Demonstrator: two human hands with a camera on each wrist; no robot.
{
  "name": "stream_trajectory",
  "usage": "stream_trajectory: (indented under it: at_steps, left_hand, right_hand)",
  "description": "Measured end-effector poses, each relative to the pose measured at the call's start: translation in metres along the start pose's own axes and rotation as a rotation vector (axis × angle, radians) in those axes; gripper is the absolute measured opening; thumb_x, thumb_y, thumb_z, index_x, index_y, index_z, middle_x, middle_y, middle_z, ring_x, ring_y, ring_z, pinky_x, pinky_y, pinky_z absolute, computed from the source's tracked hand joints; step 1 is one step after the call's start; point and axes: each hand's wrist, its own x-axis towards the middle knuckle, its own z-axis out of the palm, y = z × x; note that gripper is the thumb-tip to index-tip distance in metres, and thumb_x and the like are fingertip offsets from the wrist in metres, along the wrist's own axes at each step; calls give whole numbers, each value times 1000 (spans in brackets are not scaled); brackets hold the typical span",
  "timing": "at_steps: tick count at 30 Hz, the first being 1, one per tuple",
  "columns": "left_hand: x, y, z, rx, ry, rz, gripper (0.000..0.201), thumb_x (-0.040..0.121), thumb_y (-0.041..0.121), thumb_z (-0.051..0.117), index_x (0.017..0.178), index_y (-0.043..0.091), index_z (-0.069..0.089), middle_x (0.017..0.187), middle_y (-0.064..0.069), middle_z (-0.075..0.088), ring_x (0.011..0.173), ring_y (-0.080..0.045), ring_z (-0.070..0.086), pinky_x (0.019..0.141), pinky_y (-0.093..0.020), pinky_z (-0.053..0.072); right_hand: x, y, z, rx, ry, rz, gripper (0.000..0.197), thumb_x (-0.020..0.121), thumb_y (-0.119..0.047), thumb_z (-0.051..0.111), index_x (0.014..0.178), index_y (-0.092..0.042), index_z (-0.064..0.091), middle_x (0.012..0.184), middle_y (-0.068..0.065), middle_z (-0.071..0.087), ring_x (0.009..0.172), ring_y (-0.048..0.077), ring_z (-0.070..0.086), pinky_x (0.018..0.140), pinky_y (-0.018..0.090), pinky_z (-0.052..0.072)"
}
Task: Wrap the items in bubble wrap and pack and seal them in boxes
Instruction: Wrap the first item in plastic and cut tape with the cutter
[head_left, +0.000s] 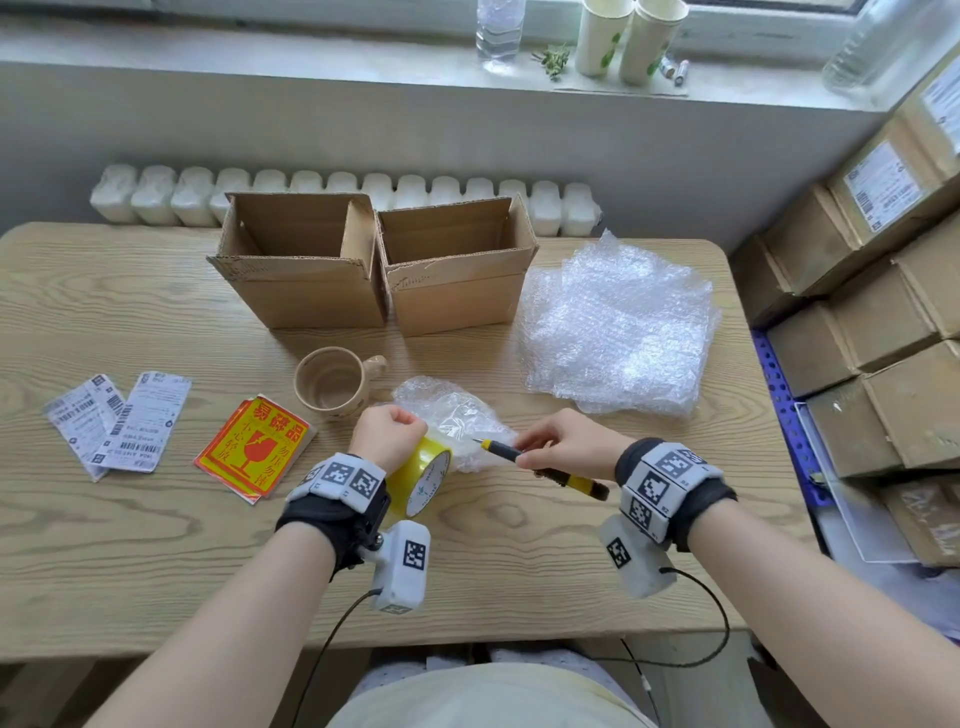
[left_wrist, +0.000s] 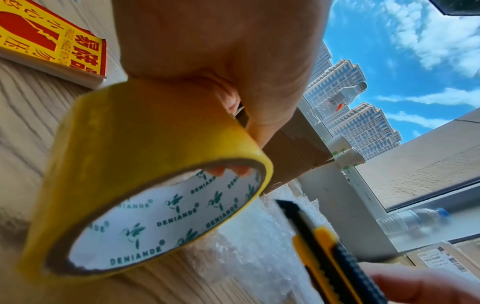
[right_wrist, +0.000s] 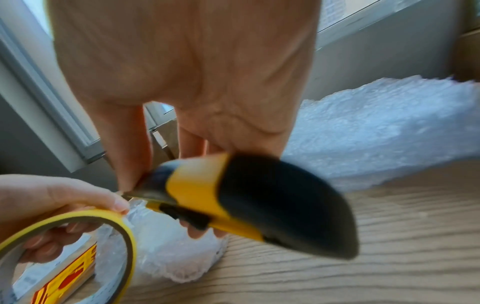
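The left hand grips the yellow tape roll; the right hand holds the utility knife over the wrapped bundle. Next, I think, cut the tape carefully.

A wooden table is holding packing things.

Two open cardboard boxes are standing side by side at the back, a pile of bubble wrap is lying to their right, and a mug is sitting in front of them (upright), near a bubble-wrapped bundle. Red-and-yellow stickers and white labels are lying on the left.
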Motion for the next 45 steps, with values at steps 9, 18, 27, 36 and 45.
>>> stream_trajectory:
  at_steps: [9, 18, 27, 36, 45]
  left_hand:
    - [0, -3, 0, -37, -10, 15, 13, 88, 13, 57, 89, 4, 66, 81, -2, 58, 81, -18, 51, 71, -25, 37]
    - [2, -8, 3, -34, -26, 18, 10, 87, 15, 59, 90, 8, 65, 98, -5, 61, 85, -18, 52, 74, -26, 39]
    - [6, -8, 2, 13, -50, 25, 12, 87, 14, 58, 94, 6, 65, 82, 4, 55, 83, -17, 52, 70, -26, 39]
    - [4, -10, -8, 77, -127, 71, 2, 83, 15, 62, 82, 15, 64, 74, 4, 56, 62, -9, 48, 54, -20, 36]
    - [-16, -22, -27, -77, -349, 125, 13, 82, 1, 62, 90, 10, 58, 68, -12, 49, 60, -18, 43, 51, -19, 34]
  right_hand:
    - [14, 48, 14, -190, 511, 161, 33, 80, -32, 70, 107, -18, 58, 106, 0, 62, 97, 19, 59, 84, 33, 48]
    - [43, 71, 46, -481, 416, 197, 36, 85, -28, 63, 114, -11, 49, 117, 8, 52, 107, 26, 53, 86, 35, 43]
    - [37, 32, 44, -337, 630, -186, 46, 88, -13, 49, 134, -7, 44, 136, 9, 48, 123, 25, 47, 104, 31, 32]
    - [60, 9, 61, -819, 190, -401, 73, 98, -42, 41, 152, -18, -2, 160, -1, -8, 147, 13, -6, 120, 31, 1]
    - [59, -13, 69, -492, 288, -349, 48, 97, -46, 41, 137, -20, 46, 154, 1, 26, 143, 13, 19, 118, 35, 7]
